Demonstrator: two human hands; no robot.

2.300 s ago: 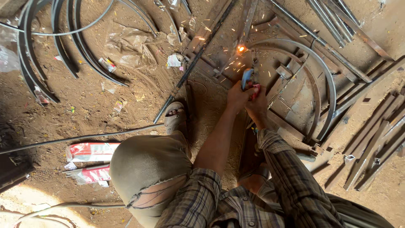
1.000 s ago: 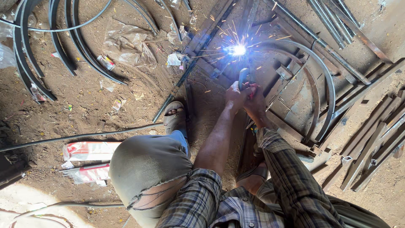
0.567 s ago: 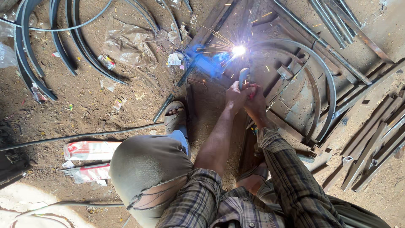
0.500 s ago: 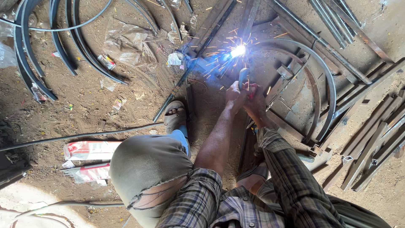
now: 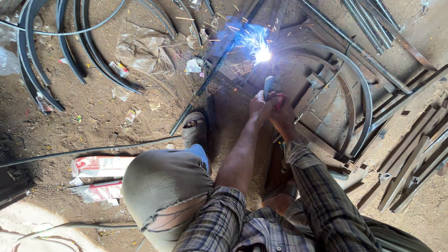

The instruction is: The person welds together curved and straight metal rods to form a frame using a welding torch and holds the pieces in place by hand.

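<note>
Dirt floor [image 5: 70, 107] everywhere, littered with curved steel strips and flat bars. I see my left hand [image 5: 258, 105] and right hand [image 5: 281, 112] pressed together, both clamped on the blue electrode holder [image 5: 269, 87], its rod burning at the arc [image 5: 262, 55] on the curved metal frame [image 5: 364, 93]. My worry: sparks are flying toward the crumpled plastic sheet [image 5: 140, 46] and my sandalled foot [image 5: 193, 130], which could scorch; an unsteady grip could stick the rod.

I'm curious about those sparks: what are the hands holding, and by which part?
Both hands, left hand and right hand, grip the welding electrode holder by its handle, close together; its tip meets the bright arc.
</note>
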